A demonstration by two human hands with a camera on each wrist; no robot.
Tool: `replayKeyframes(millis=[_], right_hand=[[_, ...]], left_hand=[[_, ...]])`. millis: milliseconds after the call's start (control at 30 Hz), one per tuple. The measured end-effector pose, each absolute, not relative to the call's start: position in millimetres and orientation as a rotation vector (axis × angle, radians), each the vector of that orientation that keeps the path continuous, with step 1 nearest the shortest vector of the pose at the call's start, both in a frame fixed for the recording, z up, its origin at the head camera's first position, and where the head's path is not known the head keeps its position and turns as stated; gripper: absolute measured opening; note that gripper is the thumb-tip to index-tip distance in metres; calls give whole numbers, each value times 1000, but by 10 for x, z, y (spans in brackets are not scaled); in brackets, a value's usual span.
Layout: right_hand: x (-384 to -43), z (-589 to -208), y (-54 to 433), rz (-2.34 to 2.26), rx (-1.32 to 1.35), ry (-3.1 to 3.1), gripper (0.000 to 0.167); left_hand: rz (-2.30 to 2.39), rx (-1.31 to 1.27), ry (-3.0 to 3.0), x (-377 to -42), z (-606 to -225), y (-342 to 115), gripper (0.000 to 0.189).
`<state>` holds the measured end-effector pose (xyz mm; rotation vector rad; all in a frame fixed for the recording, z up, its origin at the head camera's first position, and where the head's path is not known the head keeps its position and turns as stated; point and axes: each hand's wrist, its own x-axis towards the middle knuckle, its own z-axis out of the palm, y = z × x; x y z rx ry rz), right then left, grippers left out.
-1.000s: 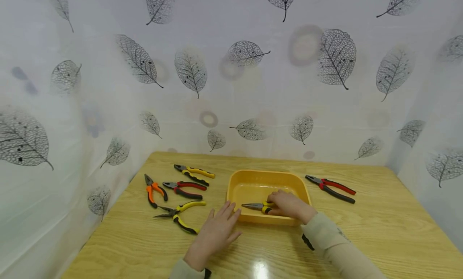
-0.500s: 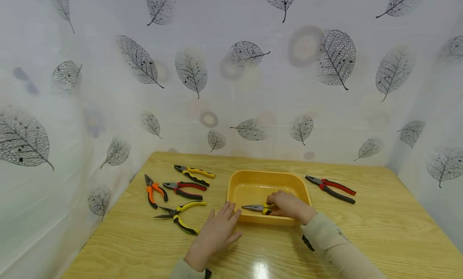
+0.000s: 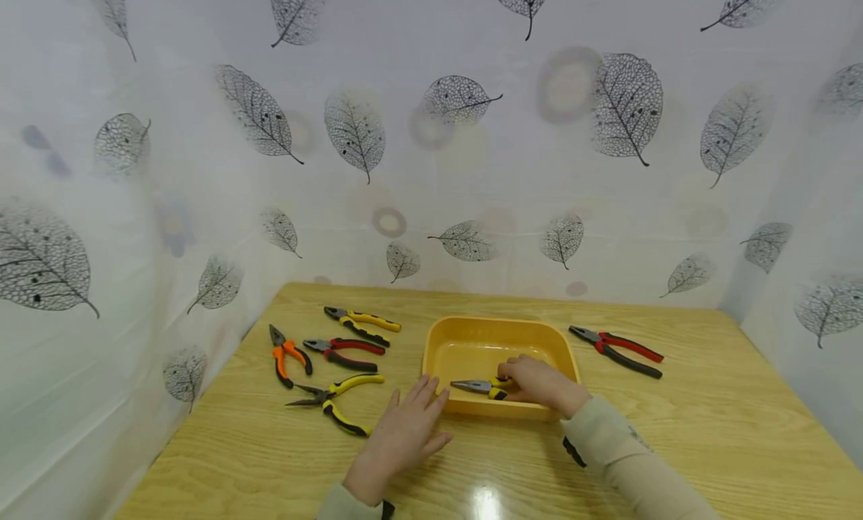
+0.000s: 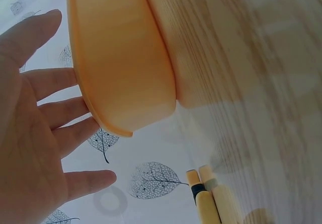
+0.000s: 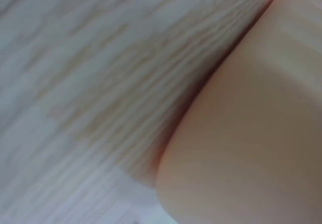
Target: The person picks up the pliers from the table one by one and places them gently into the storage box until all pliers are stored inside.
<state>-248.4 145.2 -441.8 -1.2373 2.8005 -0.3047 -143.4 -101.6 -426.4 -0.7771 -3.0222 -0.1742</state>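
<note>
A yellow plastic tray (image 3: pixel 465 355) stands on the table in the head view. Inside it lie long-nose pliers (image 3: pixel 474 386) with yellow and black handles, jaws toward the left. My right hand (image 3: pixel 541 385) reaches over the tray's front and grips their handles, which it mostly hides. At the tray's near left corner, my left hand (image 3: pixel 404 430) rests its spread fingertips on the rim. In the left wrist view, straight fingers of the left hand (image 4: pixel 35 138) meet the edge of the tray (image 4: pixel 123 58). Only the tray's outer wall (image 5: pixel 251 143) and wood grain show in the right wrist view.
Left of the tray lie orange-handled pliers (image 3: pixel 279 359), red-and-black pliers (image 3: pixel 345 348), yellow-and-black combination pliers (image 3: pixel 360 323) and spread yellow-handled long-nose pliers (image 3: pixel 328 394). Another red-and-black pair of pliers (image 3: pixel 616 349) lies to the right. A leaf-patterned curtain (image 3: pixel 472 168) closes off the table's back.
</note>
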Motion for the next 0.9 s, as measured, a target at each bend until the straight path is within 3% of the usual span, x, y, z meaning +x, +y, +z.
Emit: replayKeyframes(millis=[900], right_hand=[[-2468,-4337,1494,-405,-1228,2785,25]], left_hand=[[-181,-780,-3020,-1436,-4269,-1020,62]])
